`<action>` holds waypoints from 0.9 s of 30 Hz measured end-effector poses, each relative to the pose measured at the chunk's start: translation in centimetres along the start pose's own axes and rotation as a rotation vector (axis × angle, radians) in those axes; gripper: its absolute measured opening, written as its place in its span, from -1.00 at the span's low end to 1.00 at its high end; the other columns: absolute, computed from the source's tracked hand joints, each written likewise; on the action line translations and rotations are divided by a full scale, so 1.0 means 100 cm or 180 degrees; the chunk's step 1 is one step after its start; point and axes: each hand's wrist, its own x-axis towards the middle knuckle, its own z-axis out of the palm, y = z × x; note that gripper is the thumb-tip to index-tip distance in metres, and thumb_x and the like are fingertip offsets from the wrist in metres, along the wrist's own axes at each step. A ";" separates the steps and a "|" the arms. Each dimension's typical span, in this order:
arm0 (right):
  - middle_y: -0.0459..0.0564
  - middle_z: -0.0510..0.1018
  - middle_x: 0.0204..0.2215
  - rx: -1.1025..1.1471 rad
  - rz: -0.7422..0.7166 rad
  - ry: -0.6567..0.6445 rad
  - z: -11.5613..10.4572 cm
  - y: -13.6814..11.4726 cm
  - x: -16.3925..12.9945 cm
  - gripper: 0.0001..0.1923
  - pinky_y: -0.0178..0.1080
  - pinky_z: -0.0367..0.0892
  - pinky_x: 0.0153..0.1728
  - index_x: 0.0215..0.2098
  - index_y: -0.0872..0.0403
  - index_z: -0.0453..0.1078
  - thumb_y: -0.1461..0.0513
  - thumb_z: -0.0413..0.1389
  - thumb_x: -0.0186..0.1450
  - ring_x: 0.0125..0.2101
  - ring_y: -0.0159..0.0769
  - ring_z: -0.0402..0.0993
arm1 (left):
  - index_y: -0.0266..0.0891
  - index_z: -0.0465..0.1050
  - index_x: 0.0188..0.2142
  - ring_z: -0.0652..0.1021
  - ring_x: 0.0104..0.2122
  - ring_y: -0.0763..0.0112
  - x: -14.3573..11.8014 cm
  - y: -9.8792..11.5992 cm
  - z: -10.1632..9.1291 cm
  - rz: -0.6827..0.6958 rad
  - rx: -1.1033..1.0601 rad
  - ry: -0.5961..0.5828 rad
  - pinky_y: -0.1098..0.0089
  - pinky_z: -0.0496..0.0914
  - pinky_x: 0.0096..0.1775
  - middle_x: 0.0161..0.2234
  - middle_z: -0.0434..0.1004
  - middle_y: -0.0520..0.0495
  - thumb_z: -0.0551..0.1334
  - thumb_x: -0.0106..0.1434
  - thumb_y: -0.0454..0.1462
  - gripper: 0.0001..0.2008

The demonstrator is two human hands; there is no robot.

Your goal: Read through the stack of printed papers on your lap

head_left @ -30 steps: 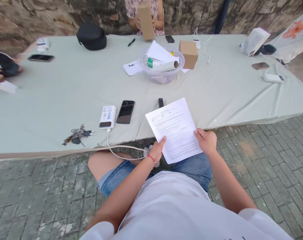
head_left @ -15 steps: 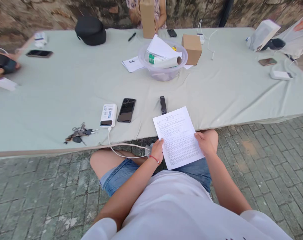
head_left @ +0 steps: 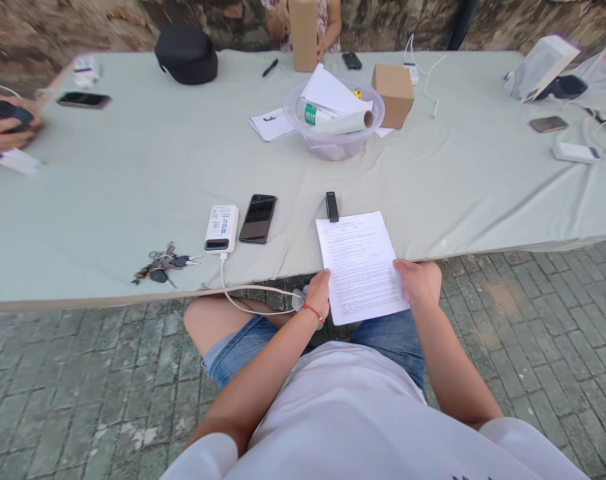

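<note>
White printed paper (head_left: pixel 361 265) is being held over the near edge of the surface (head_left: pixel 133 180), its far end lying just past a small black stick-shaped device (head_left: pixel 331 206). The left hand (head_left: pixel 319 295) is gripping the sheet's left edge, fingers pinching it with the thumb on top; a red string is circling that wrist. The right hand (head_left: pixel 417 283) is gripping the right edge, its fingers likewise pinching the sheet between thumb and the fingers underneath.

To the left of the sheet, a black phone (head_left: pixel 257 218) is lying face up just beside a white power bank (head_left: pixel 221 229), whose white cable (head_left: pixel 253 293) is trailing off the edge toward the person's lap. A bunch of keys (head_left: pixel 163 262) is resting further left. Well apart, at the middle of the pale green cloth, a clear plastic bowl (head_left: pixel 333 123) is holding papers and a rolled tube, with a brown cardboard box (head_left: pixel 393 95) just beside it. Across the surface, another person is holding a tall cardboard box (head_left: pixel 303 35) upright. At the far left, someone else's hand (head_left: pixel 3 130) is holding a dark object.
</note>
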 end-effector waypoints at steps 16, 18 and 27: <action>0.12 0.68 -0.12 -0.2032 -0.1546 0.0662 0.012 -0.045 -0.005 -0.53 -0.05 0.42 0.01 0.05 0.05 0.51 0.03 -0.12 0.45 -0.10 -0.07 0.59 | -0.23 0.50 -0.44 0.50 -0.33 0.32 0.002 -0.012 -0.010 0.0487 0.0668 -0.0156 0.33 0.38 -0.18 -0.39 0.58 -0.05 0.36 0.15 0.10 -0.57; 0.12 0.65 0.01 -0.2093 -0.1959 0.0150 0.033 -0.057 0.000 -0.53 0.00 0.39 0.12 0.12 0.06 0.49 0.07 -0.13 0.47 0.04 -0.06 0.55 | -0.22 0.50 -0.45 0.51 -0.32 0.31 0.000 -0.010 -0.009 0.0468 0.0652 -0.0130 0.33 0.39 -0.18 -0.38 0.59 -0.04 0.36 0.16 0.07 -0.61; -0.01 0.12 0.47 -0.3412 -0.2769 -0.0940 0.128 -0.079 0.039 -0.19 0.10 -0.14 0.46 0.47 0.13 0.06 0.53 -0.19 0.26 0.49 -0.18 -0.12 | -0.20 0.41 -0.51 0.42 -0.42 0.38 -0.002 -0.007 -0.006 0.0439 0.0589 -0.0111 0.38 0.33 -0.28 -0.49 0.46 0.03 0.34 0.17 0.04 -0.62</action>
